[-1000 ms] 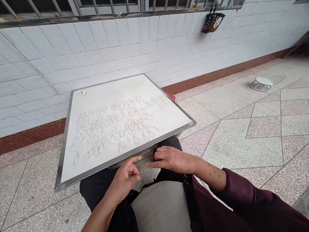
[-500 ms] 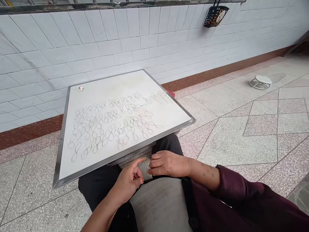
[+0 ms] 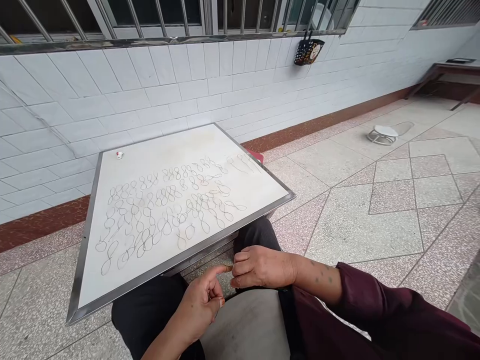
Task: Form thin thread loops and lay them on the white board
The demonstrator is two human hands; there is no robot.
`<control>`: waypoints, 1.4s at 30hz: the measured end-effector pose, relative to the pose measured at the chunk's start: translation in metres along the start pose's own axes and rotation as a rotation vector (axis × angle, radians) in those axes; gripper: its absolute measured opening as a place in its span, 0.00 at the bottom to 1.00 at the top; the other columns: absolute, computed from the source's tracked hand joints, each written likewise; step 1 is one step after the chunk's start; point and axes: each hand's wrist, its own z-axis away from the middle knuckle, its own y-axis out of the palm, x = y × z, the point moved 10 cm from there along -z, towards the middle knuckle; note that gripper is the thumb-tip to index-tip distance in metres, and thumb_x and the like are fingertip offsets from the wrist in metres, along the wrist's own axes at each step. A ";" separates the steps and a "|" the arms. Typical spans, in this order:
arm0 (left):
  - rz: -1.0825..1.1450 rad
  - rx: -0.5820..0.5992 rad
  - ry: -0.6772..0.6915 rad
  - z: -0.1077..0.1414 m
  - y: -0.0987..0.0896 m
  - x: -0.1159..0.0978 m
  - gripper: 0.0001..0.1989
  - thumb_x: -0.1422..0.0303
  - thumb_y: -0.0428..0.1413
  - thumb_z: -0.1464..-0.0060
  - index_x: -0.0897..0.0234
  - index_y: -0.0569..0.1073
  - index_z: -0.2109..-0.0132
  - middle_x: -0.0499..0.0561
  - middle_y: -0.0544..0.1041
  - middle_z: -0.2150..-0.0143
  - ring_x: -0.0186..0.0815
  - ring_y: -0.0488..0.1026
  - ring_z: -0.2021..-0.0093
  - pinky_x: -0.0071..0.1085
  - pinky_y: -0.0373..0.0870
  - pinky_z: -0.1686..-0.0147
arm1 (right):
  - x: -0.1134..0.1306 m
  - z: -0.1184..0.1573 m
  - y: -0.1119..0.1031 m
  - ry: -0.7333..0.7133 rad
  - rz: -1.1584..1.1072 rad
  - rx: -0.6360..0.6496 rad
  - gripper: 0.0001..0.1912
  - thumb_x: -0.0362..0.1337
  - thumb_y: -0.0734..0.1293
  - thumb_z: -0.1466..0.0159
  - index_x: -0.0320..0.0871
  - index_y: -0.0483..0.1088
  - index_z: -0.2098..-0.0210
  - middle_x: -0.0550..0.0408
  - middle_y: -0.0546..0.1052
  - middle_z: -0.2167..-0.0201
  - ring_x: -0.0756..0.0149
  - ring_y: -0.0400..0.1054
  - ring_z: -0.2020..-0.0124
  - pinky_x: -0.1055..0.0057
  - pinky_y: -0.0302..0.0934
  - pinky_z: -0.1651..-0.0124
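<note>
My left hand (image 3: pixel 202 299) is over my lap, just below the near edge of the board. Its index finger reaches toward the other hand, and the remaining fingers are curled near the thumb; anything they hold is too small to see. My right hand (image 3: pixel 255 268) lies to its right with bent fingers pressed together, close to the left index fingertip. What it grips, if anything, is hidden. The white board (image 3: pixel 258 192) has a metal rim. Rows of thin dark looped strands (image 3: pixel 165 195) lie across it, several shaped like figure eights.
A small red and white item (image 3: pixel 120 155) sits at the board's far left corner. Behind the board is a tiled wall with a barred window and a hanging dark bag (image 3: pixel 308 51). A low round stool (image 3: pixel 383 134) stands on the floor at right.
The view has tilted up, showing more of the window and a table at the far right. My left index fingertip is now nearer the right hand's fingers.
</note>
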 end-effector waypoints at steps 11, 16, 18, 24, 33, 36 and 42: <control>-0.025 0.041 -0.032 -0.004 -0.001 -0.002 0.31 0.73 0.54 0.52 0.59 0.69 0.39 0.44 0.68 0.70 0.33 0.64 0.73 0.28 0.64 0.76 | -0.021 0.031 -0.003 0.134 -0.009 -0.010 0.15 0.31 0.55 0.26 0.41 0.73 0.55 0.50 0.74 0.64 0.64 0.64 0.63 0.68 0.61 0.60; -0.051 0.042 -0.042 -0.008 0.002 0.004 0.29 0.73 0.54 0.52 0.58 0.71 0.40 0.43 0.67 0.72 0.33 0.65 0.74 0.28 0.64 0.76 | -0.021 0.038 -0.001 0.148 -0.014 -0.010 0.14 0.30 0.56 0.26 0.41 0.73 0.54 0.49 0.74 0.64 0.64 0.65 0.62 0.68 0.62 0.59; -0.064 0.039 -0.043 -0.009 0.002 0.004 0.29 0.73 0.54 0.52 0.58 0.72 0.41 0.43 0.67 0.72 0.33 0.65 0.74 0.28 0.64 0.76 | -0.022 0.041 0.001 0.164 -0.019 0.002 0.14 0.30 0.56 0.26 0.40 0.73 0.53 0.49 0.74 0.64 0.63 0.64 0.61 0.67 0.62 0.58; 0.009 -0.005 -0.036 -0.010 -0.008 0.001 0.32 0.72 0.55 0.55 0.60 0.70 0.40 0.43 0.68 0.72 0.32 0.65 0.75 0.27 0.65 0.75 | -0.040 0.054 -0.009 0.314 0.010 -0.065 0.14 0.29 0.55 0.27 0.40 0.72 0.54 0.49 0.74 0.64 0.63 0.63 0.63 0.66 0.62 0.59; 0.066 -0.027 -0.025 -0.011 -0.015 -0.008 0.36 0.72 0.56 0.53 0.60 0.63 0.34 0.44 0.70 0.72 0.33 0.66 0.73 0.29 0.67 0.75 | -0.014 0.002 -0.008 0.214 -0.002 -0.121 0.10 0.31 0.61 0.27 0.43 0.74 0.54 0.52 0.76 0.63 0.65 0.65 0.59 0.66 0.60 0.55; 0.100 -0.026 -0.020 -0.011 -0.014 -0.005 0.35 0.70 0.59 0.52 0.60 0.64 0.35 0.44 0.71 0.72 0.33 0.66 0.73 0.29 0.67 0.75 | -0.009 -0.011 0.004 0.195 -0.004 -0.109 0.10 0.33 0.61 0.27 0.43 0.75 0.59 0.54 0.74 0.69 0.66 0.64 0.63 0.67 0.57 0.58; 0.121 -0.032 -0.001 -0.011 -0.017 -0.005 0.36 0.69 0.60 0.50 0.63 0.61 0.34 0.45 0.71 0.71 0.34 0.67 0.72 0.33 0.70 0.72 | -0.014 -0.017 0.013 0.243 -0.137 -0.173 0.12 0.37 0.61 0.27 0.41 0.74 0.61 0.55 0.75 0.69 0.68 0.64 0.67 0.69 0.59 0.62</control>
